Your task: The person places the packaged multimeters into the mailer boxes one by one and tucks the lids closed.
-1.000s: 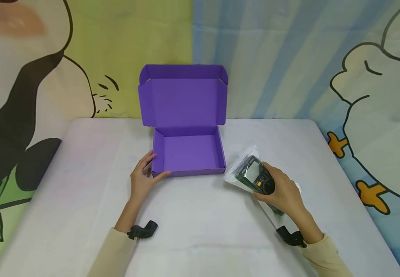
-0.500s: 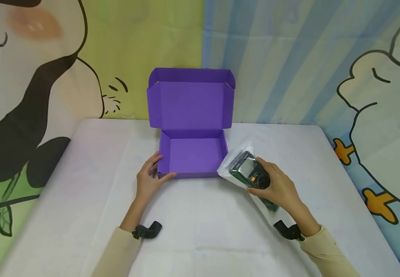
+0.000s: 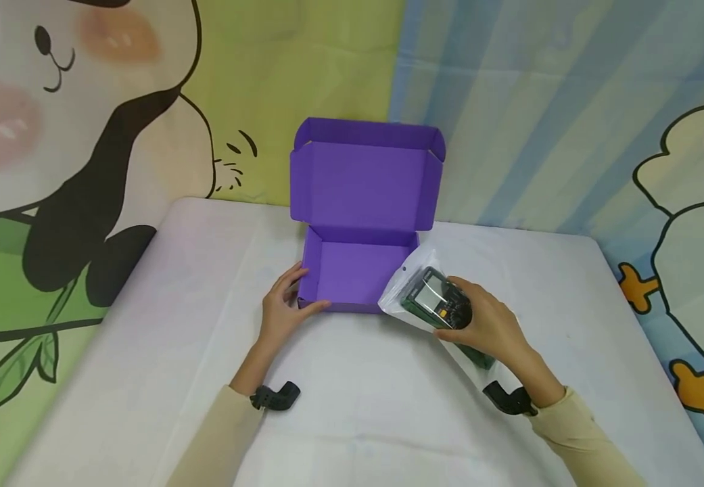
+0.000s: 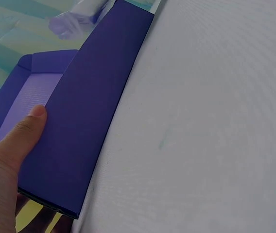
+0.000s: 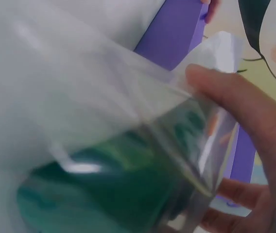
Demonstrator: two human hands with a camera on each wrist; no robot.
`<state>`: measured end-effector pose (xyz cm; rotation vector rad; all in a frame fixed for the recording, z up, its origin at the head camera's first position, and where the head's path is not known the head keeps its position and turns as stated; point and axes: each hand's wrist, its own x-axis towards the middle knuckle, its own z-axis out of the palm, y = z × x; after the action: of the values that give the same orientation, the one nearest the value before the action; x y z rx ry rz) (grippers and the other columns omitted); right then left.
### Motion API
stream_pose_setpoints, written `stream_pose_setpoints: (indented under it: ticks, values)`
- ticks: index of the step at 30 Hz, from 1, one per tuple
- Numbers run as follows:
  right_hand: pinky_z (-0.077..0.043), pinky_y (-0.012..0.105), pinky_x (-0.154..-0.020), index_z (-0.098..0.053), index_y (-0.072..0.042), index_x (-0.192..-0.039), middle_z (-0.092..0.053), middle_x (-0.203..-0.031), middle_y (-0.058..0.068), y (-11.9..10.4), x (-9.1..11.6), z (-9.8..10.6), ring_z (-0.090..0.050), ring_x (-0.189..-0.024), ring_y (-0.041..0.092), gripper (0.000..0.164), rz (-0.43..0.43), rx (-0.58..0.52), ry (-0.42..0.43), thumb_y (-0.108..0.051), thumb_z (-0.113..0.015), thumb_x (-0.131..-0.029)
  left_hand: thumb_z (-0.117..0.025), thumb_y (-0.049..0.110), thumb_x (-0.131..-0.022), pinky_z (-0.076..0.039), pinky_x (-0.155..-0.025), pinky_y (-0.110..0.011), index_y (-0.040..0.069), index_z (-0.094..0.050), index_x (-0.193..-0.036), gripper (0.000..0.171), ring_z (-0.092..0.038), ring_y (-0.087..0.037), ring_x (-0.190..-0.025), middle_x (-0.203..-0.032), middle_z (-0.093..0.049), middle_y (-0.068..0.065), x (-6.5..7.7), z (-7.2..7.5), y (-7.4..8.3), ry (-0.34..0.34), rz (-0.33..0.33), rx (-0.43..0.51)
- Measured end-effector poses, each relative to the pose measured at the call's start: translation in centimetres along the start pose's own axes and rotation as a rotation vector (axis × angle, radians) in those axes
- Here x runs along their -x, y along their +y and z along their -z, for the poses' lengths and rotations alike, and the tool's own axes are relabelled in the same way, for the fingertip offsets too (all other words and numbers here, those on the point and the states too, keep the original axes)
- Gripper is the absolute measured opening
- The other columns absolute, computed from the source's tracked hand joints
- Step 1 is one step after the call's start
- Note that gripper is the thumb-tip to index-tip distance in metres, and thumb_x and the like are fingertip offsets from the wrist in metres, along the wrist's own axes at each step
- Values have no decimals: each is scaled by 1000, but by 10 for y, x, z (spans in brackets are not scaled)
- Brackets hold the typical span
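A purple cardboard mailer box point(image 3: 354, 270) stands on the table with its lid point(image 3: 366, 186) raised at the back and nothing inside. At its front left corner my left hand point(image 3: 280, 314) holds the box, thumb over the front wall point(image 4: 79, 121) and fingers along the left side. My right hand point(image 3: 494, 325) grips a digital multimeter point(image 3: 431, 294) sealed in a clear plastic bag point(image 3: 395, 287). The meter is tilted, its screen end toward the box, and the bag's end overlaps the box's front right corner. Its green casing point(image 5: 99, 179) shows through the plastic in the right wrist view.
A white cloth point(image 3: 352, 406) covers the table, which reaches back to a printed cartoon curtain point(image 3: 510, 115). Black cameras are strapped to the left wrist point(image 3: 275, 396) and the right wrist point(image 3: 510, 399).
My right hand has carried the bagged multimeter left, from beside the box to overlapping its front right corner. The left hand keeps its hold while the head view has turned left.
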<state>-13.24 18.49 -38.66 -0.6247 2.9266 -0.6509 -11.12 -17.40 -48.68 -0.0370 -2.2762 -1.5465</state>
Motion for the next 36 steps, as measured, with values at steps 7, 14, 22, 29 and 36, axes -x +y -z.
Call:
stream_pose_setpoints:
  ticks: [7, 14, 22, 29, 36]
  values:
    - [-52, 55, -81, -42, -7, -145, -54, -136, 23, -9, -15, -1, -57, -111, 37, 96, 15, 3, -36, -43, -87, -69, -91, 12, -67, -53, -92, -45, 4, -60, -130, 71, -52, -28, -127, -146, -49, -8, 1, 1, 0, -4, 0, 11]
    - [-53, 54, -79, -42, -4, -145, -53, -137, 24, -15, -28, 0, -58, -112, 38, 95, 73, 37, -78, -41, -86, -70, -91, 14, -67, -53, -92, -46, 4, -60, -129, 70, -53, -28, -126, -146, -49, -7, 1, 1, 1, -3, 12, 20]
    - [-53, 57, -78, -43, -7, -146, -52, -137, 25, -20, -41, 5, -57, -114, 41, 94, 97, 76, -129, -40, -87, -71, -91, 12, -66, -54, -90, -46, 1, -60, -128, 70, -54, -30, -125, -145, -50, -9, 0, 1, 3, 1, 4, 19]
    - [-54, 53, -75, -41, -6, -146, -52, -137, 26, -27, -53, 12, -59, -108, 37, 94, 89, 109, -196, -39, -86, -71, -90, 12, -67, -53, -92, -46, 2, -59, -130, 70, -54, -32, -124, -146, -49, -11, -2, 2, 4, -7, 8, 13]
    - [-51, 61, -85, -38, -4, -147, -48, -140, 26, -33, -65, 12, -55, -118, 44, 94, 140, 150, -255, -38, -85, -73, -90, 13, -67, -52, -93, -45, 2, -59, -129, 70, -54, -31, -125, -146, -48, -10, 1, 1, 0, -12, 3, 22]
